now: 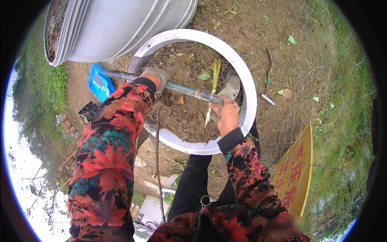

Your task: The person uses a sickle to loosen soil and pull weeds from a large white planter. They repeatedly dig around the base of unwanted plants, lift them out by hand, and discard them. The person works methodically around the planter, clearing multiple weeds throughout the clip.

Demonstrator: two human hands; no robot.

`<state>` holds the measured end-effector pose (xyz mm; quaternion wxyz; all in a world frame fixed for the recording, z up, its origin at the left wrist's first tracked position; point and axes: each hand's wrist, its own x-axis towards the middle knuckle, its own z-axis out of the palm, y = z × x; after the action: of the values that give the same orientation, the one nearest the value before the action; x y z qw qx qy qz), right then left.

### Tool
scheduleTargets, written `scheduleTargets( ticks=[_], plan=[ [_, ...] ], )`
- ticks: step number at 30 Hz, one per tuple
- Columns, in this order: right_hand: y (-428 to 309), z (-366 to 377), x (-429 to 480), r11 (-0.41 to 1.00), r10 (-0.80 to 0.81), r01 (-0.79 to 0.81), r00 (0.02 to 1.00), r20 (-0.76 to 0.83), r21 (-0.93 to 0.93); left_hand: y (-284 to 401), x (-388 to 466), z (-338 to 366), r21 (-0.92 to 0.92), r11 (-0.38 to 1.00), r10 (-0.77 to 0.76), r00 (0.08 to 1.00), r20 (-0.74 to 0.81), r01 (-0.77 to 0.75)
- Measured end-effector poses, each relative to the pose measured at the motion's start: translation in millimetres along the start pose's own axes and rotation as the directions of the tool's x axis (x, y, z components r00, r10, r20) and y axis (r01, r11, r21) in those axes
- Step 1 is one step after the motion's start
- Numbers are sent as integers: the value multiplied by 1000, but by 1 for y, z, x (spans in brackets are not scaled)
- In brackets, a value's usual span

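My left hand, in a grey knit glove, grips the middle of a long metal pipe handle. The handle lies across a round white-rimmed planter with soil in it. At the handle's right end, my bare right hand has its fingers around the pipe. A worn, curved metal blade is beside that end, inside the rim; their joint is partly hidden. Split green-yellow plant stalks stretch behind and below the handle. Leaves and plant bits are scattered on the soil.
A large grey ribbed container lies at the upper left. Near it are a blue printed packet and a black plastic tray. A thin stick leans by the planter. Wire netting and a yellow sign with writing stand at right.
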<state>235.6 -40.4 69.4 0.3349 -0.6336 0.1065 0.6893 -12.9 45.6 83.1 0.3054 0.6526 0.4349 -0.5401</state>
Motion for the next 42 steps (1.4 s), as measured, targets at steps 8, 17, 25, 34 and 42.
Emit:
scheduleTargets(
  ticks=[8, 17, 25, 34, 42],
  plan=[
    [15, -25, -6, 931, -216, 202, 976, -12, -305, 31, 1, 29, -63, 976, 216, 959, 186, -208],
    [28, -79, -32, 998, -39, 39, 999, 16, -41, 58, 20, -36, -861, 508, 478, 840, 256, -27],
    [27, -64, -53, 1000, 5, -5, 1000, -31, 1, 135, 39, -6, -951, -283, 66, 991, 114, 128],
    [1, -65, -116, 997, 47, -46, 999, 21, -64, 63, 52, -48, -827, 530, -64, 981, 182, 188],
    [13, -94, -114, 989, 123, -121, 992, -15, 81, 26, 49, -110, -556, 831, 90, 992, 94, -22]
  ],
)
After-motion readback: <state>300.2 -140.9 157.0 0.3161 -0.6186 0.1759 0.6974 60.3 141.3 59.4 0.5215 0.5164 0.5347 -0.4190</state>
